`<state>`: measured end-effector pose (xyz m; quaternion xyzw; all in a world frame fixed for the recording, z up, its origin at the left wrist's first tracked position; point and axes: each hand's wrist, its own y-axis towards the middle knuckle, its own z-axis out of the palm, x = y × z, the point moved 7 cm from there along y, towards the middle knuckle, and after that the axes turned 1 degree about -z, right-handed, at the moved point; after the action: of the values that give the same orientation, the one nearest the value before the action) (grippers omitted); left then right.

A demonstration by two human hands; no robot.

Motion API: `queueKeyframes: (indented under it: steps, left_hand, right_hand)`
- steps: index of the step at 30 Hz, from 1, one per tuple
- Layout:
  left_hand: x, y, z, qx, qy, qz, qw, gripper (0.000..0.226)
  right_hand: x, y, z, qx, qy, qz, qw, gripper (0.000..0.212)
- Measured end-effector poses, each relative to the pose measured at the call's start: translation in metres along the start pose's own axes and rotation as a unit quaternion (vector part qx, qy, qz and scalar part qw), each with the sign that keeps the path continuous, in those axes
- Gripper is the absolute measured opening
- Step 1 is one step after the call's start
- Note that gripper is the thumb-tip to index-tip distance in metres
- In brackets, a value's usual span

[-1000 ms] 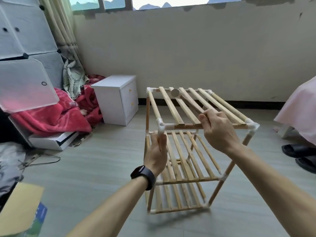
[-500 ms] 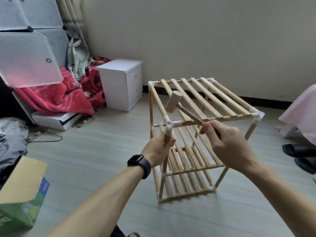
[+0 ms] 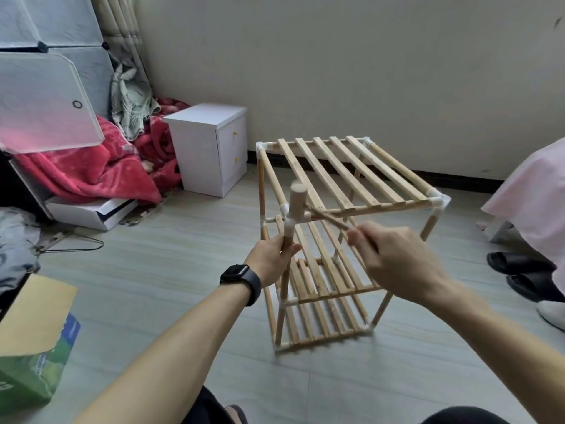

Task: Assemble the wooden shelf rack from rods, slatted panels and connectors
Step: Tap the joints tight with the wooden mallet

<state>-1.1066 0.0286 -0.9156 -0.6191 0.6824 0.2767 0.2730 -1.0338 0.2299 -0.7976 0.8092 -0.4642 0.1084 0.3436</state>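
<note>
The three-tier rack of pale wooden slats and rods (image 3: pixel 345 175) stands upright on the grey floor (image 3: pixel 183 270), and it looks nearly complete.

My worry is the small wooden mallet (image 3: pixel 298 198). Its head is directly over the near-left white plastic corner connector (image 3: pixel 289 225); the view is blurred there, so I cannot tell if they touch. If the blow comes at an angle, the light frame may slide or lean, or the connector may crack. The left hand (image 3: pixel 272 261) is also close under that corner.

The left hand is clenched around the near-left upright rod (image 3: pixel 282 289), thumb pointing up. The right hand (image 3: pixel 394 261) grasps the mallet handle, knuckles toward me, forearm coming from the lower right.
</note>
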Motion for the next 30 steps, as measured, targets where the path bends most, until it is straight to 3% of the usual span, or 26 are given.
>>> queueKeyframes:
  steps: [1,4,5,8,12,15,19,22,26,28,29,30]
  left_hand:
    - [0.0,-0.001,0.0,0.001,0.0,-0.003,1.0,0.026]
    - [0.001,-0.002,0.001,0.011,-0.007,-0.009,1.0,0.029]
    - [0.001,-0.001,0.0,0.011,-0.01,-0.01,1.0,0.029]
    - [0.002,0.0,-0.001,0.013,-0.019,-0.014,1.0,0.03]
    - [0.005,0.001,-0.002,0.02,-0.026,-0.014,0.999,0.029]
    - [0.007,0.003,-0.005,0.013,-0.02,-0.014,1.0,0.031]
    - [0.01,0.004,-0.007,0.013,-0.023,-0.017,1.0,0.033]
    - [0.012,0.005,-0.008,0.011,-0.024,-0.017,1.0,0.033]
    - [0.014,0.007,-0.009,0.012,-0.034,-0.021,0.999,0.031]
    - [0.014,0.007,-0.01,0.008,-0.034,-0.022,0.999,0.03]
    - [0.014,0.007,-0.01,0.005,-0.035,-0.023,0.999,0.03]
    - [0.015,0.007,-0.01,0.005,-0.036,-0.023,0.999,0.03]
  right_hand:
    - [-0.003,0.0,0.004,0.022,-0.009,0.009,1.0,0.032]
    - [0.004,-0.004,-0.012,-0.102,0.05,-0.007,0.994,0.029]
    - [0.006,-0.003,-0.012,-0.104,0.046,-0.013,0.993,0.031]
    - [0.004,0.002,0.009,0.016,-0.046,0.003,0.999,0.032]
    - [0.011,-0.001,-0.001,-0.082,0.002,-0.029,0.996,0.023]
    - [0.004,0.002,0.02,0.019,-0.027,0.012,0.999,0.029]
    - [0.013,0.003,0.009,-0.085,0.037,-0.004,0.996,0.024]
    - [0.009,0.008,0.028,0.043,0.006,0.026,0.999,0.027]
    - [0.013,0.014,0.004,-0.08,0.071,0.017,0.994,0.025]
    - [0.013,0.016,0.018,0.027,0.025,0.028,0.999,0.029]
    - [0.013,0.015,0.023,0.053,0.011,0.027,0.998,0.028]
    - [0.013,0.015,0.019,0.027,0.015,0.024,0.999,0.026]
